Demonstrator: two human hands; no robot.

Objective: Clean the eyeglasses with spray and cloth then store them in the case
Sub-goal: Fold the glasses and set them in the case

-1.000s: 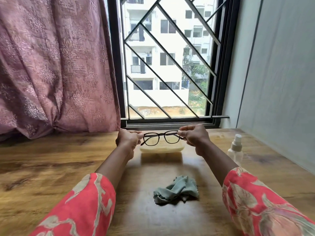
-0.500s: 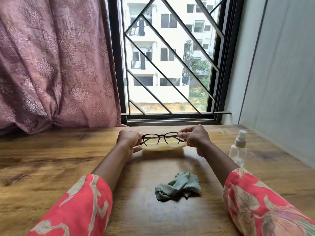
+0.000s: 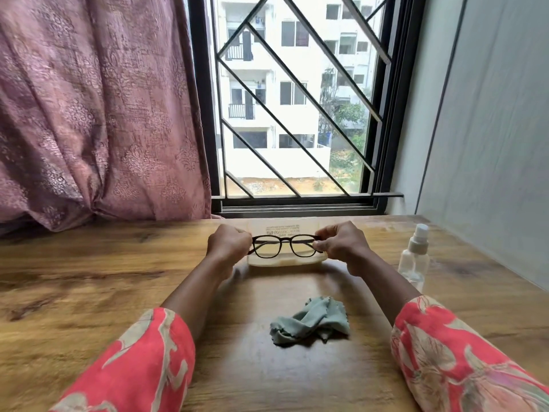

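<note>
Dark-framed eyeglasses are held level just above an open, pale translucent case near the table's far edge. My left hand pinches the frame's left end and my right hand pinches its right end. The case's lid stands up behind the glasses, with printed text showing through it. A crumpled grey-green cloth lies on the table in front of the case. A clear spray bottle with a white nozzle stands to the right of my right hand.
The wooden table runs up to a black barred window. A pink patterned curtain hangs at the back left. A grey wall borders the table's right side.
The glasses have come down from above the case to just over its open tray, both hands still on them. The head camera has tilted slightly.
</note>
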